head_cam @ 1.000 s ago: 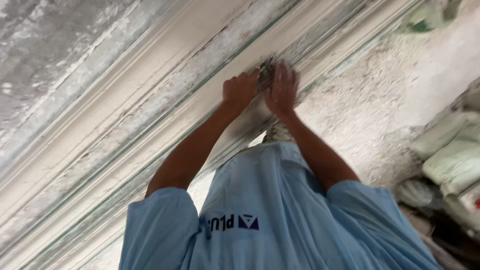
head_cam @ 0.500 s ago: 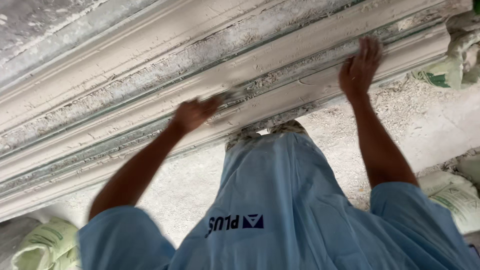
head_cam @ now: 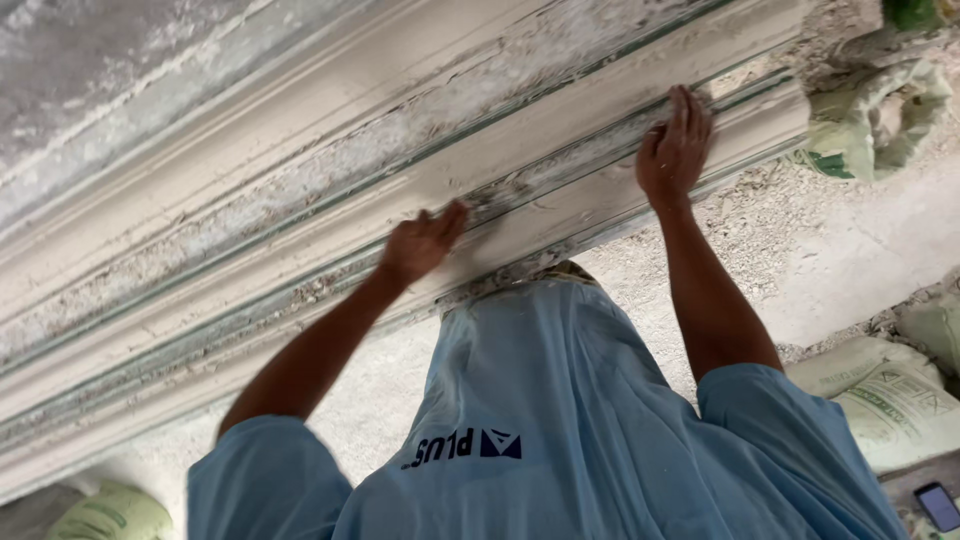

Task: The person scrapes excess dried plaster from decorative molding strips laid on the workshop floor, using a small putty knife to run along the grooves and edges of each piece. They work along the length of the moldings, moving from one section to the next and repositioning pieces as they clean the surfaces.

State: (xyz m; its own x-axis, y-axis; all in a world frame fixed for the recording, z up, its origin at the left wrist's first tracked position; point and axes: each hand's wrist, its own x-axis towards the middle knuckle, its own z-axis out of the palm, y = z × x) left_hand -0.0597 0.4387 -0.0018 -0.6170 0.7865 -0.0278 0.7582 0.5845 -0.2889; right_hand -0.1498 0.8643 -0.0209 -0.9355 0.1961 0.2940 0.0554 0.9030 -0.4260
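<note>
You are working on a long white plaster moulding (head_cam: pixel 300 260) that is running across the whole view, from low on the left up to the top right, and it is lying on a gritty grey floor (head_cam: pixel 850 250). Your left hand (head_cam: pixel 420 245) is pressing on a middle ridge with its fingers bent; I cannot tell if it is pinching anything small. Your right hand (head_cam: pixel 675 150) is lying flat farther along, fingers close together and pointing up the ridge. The two hands are well apart. I think the job is only partly done: some bands are looking smooth and clean, but many grooves are looking rough, flaky and streaked with grey and green, both near your hands and far off to the left. Your blue shirt (head_cam: pixel 560 430) is filling the bottom of the view. Pale sacks (head_cam: pixel 890 400) are sitting on the right, and a phone (head_cam: pixel 940 505) is lying beside them.
</note>
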